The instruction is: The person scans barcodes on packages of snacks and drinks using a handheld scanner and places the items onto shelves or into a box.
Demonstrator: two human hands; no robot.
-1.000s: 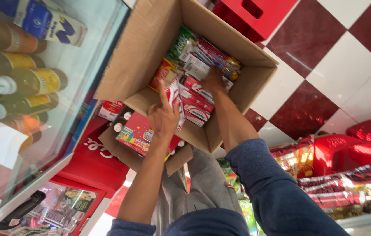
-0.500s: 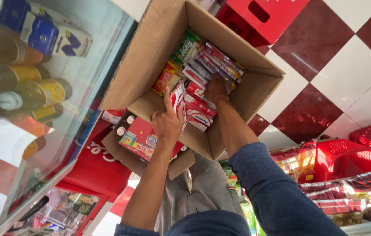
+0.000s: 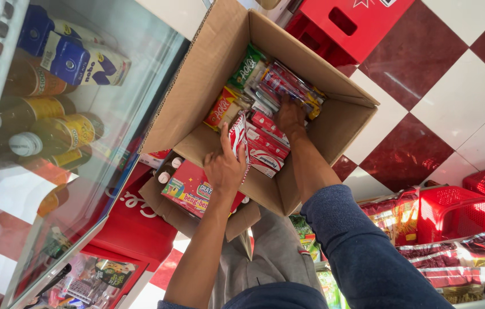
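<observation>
A large open cardboard box (image 3: 197,86) sits in front of me, packed with red-and-white cartons (image 3: 265,143) and several colourful snack packets (image 3: 288,86). My left hand (image 3: 224,166) is at the box's near edge, fingers closed on a red-and-white packet (image 3: 238,134) that stands upright. My right hand (image 3: 291,117) reaches deep into the box and rests on the red cartons and packets; I cannot tell whether it grips one. My right arm wears a blue sleeve (image 3: 362,246).
A glass-fronted fridge (image 3: 54,126) with bottles and cans stands at left. A smaller box (image 3: 188,191) of colourful packs lies under the big one. Red crates (image 3: 362,23) sit at the top, a red basket (image 3: 454,209) and packaged goods (image 3: 465,257) at right, on a red-and-white tiled floor.
Both hands have moved deeper into the box. My right hand went from the box's near side to the packets in the middle, and my left hand took hold of the upright packet.
</observation>
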